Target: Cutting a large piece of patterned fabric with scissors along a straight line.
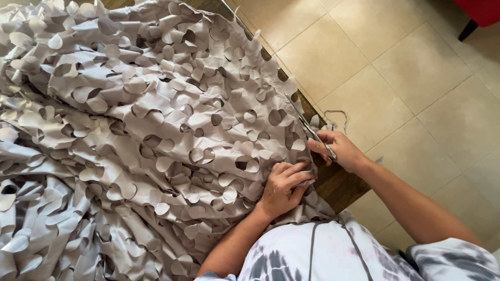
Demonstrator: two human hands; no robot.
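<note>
Nearest, the left hand [284, 187] lies palm-down on the grey leaf-cut camouflage fabric [140, 135], fingers curled and pinching its edge near the table's rim. Just beyond, the right hand [338, 151] is closed around the handles of a pair of scissors [312, 132], thumb and fingers through the loops; the long blades point away along the fabric's hem, only slightly parted. Underneath, a dark wooden table [341, 184] shows at the edge. Farther off, a loose thread [337, 117] lies on the beige tiled floor [416, 78].
</note>
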